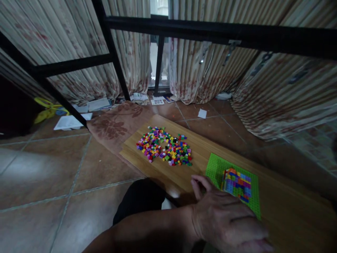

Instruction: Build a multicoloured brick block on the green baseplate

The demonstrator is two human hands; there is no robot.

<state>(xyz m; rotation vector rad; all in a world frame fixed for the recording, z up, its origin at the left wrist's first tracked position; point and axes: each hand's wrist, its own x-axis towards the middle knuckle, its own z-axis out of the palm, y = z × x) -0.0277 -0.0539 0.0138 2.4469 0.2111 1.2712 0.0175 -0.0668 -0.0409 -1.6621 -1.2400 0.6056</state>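
Note:
From the lower left my left forearm reaches to my left hand point(229, 221), back upward, fingers bent together and blurred toward the lower right; what they hold, if anything, is hidden. Just beyond it, partly covered by it, two bent fingers of my right hand point(201, 184) point left, tips close together; nothing can be made out between them. Both hands are over the near left edge of a green studded baseplate point(255, 186). Rows of colourful bricks point(238, 182) form a block on the plate. Loose small bricks point(171, 151) lie spread in a pile farther left.
A long wooden board or low table point(163, 175) bears the plate and bricks. Beside it lies a brown patterned cloth point(113, 123). A black metal frame point(184, 26) crosses in front of striped curtains. Papers point(98, 104) and a yellow bag point(44, 114) are on the tiled floor.

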